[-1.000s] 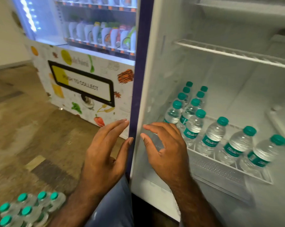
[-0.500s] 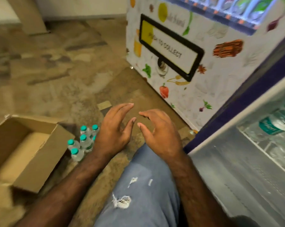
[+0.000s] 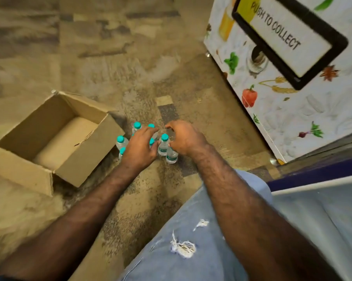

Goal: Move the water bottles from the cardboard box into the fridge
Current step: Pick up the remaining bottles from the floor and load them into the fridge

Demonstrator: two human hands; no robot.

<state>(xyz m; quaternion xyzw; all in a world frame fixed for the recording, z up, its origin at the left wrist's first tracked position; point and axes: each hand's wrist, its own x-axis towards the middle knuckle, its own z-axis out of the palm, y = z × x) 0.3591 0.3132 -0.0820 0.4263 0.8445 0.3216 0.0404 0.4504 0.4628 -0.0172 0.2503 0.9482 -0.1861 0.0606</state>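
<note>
On the floor at left, the box [image 3: 55, 142] lies open and looks empty, with the bottles [image 3: 121, 141] standing in a cluster just beside it. Both hands reach over that cluster: the left hand [image 3: 139, 149] spread with fingers loose, the right hand [image 3: 184, 138] curled above a bottle [image 3: 164, 144], gripping nothing yet. This looks like the pick-up step; next, each hand must close on a bottle and carry it to the fridge [image 3: 312, 201] at right.
</note>
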